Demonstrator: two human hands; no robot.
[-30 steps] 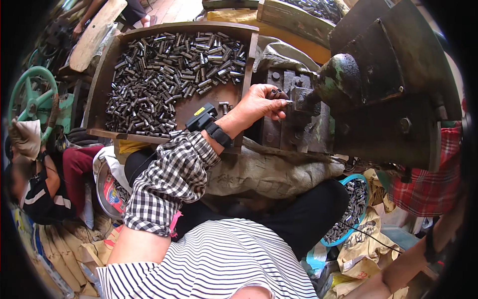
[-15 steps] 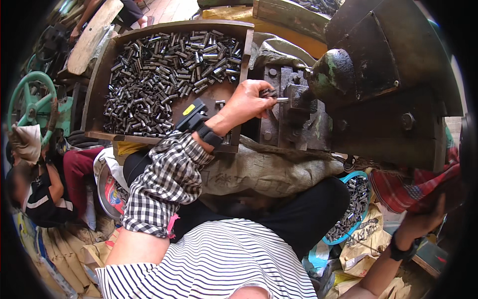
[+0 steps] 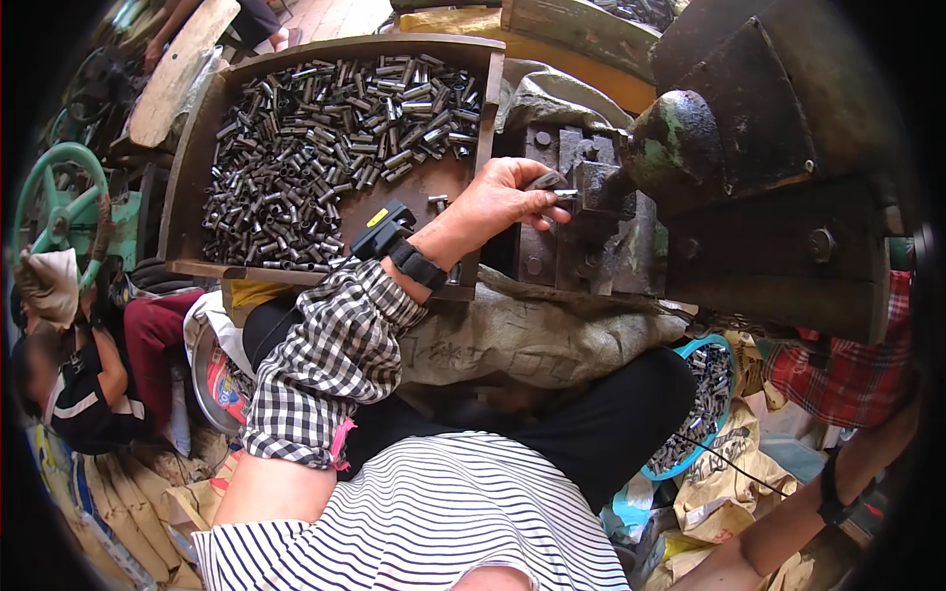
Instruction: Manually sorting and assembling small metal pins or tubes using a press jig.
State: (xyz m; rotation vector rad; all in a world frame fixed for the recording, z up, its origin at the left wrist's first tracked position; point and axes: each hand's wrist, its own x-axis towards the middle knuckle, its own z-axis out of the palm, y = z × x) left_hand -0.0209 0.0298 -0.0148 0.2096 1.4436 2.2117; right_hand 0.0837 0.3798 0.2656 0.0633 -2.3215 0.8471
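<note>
My left hand [image 3: 514, 202] reaches over the right wall of a wooden tray and pinches small metal tubes. One shiny metal tube [image 3: 565, 194] points from its fingertips at the dark metal block [image 3: 598, 187] of a greasy machine [image 3: 764, 197], close against it. Another dark tube [image 3: 543, 181] shows between thumb and forefinger. How many tubes lie inside the palm is hidden. At the far right, my right hand [image 3: 895, 426] is raised beside the machine near a red plaid cloth [image 3: 838, 379]. Shadow at the picture's rim hides its fingers.
The wooden tray [image 3: 325, 50] holds a heap of short metal tubes [image 3: 305, 158]. A blue-rimmed basin [image 3: 727, 369] of metal pieces stands beside my right knee. Sackcloth [image 3: 503, 335] hangs below the machine. Left are a green handwheel [image 3: 61, 212] and another person [image 3: 89, 374].
My left hand has shifted slightly right, bringing the tube up to the block. My right hand has moved right and slightly up, into the dark rim.
</note>
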